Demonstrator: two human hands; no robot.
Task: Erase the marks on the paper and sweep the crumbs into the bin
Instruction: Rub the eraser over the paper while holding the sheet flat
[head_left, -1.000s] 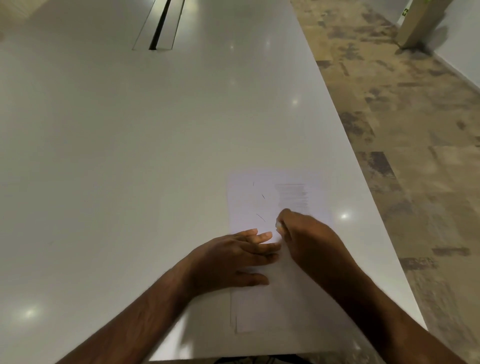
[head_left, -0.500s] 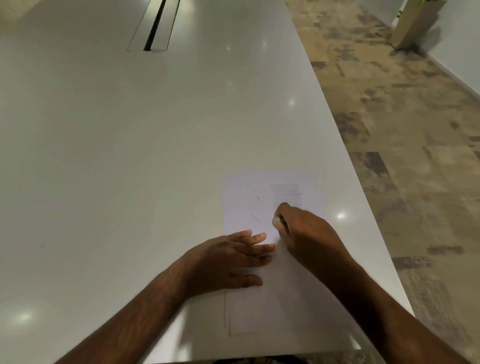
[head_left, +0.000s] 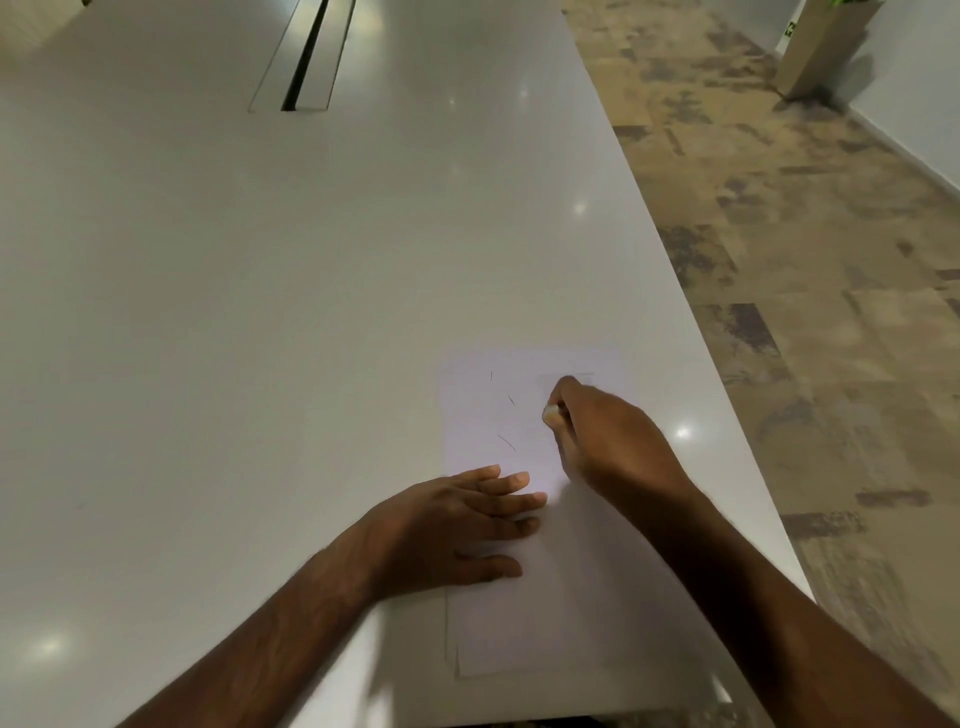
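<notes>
A white sheet of paper (head_left: 483, 415) lies near the right front of the white table (head_left: 260, 312). It carries a few short dark pencil strokes (head_left: 506, 442) and a faint grey shaded patch, mostly hidden under my right hand. My right hand (head_left: 608, 436) is closed on a small pale eraser (head_left: 549, 413), whose tip presses on the paper by the shaded patch. My left hand (head_left: 462, 525) lies flat, fingers spread, on the paper's left edge. No crumbs or bin can be made out.
The table's right edge runs diagonally just right of the paper, with patterned brown floor (head_left: 805, 312) beyond. A cable slot (head_left: 304, 57) sits in the table at the far top. A beige upright object (head_left: 821, 47) stands on the floor by the wall.
My right hand with the eraser has moved up the paper, away from me, onto the shaded patch, which now looks fainter. My left hand stays flat on the sheet.
</notes>
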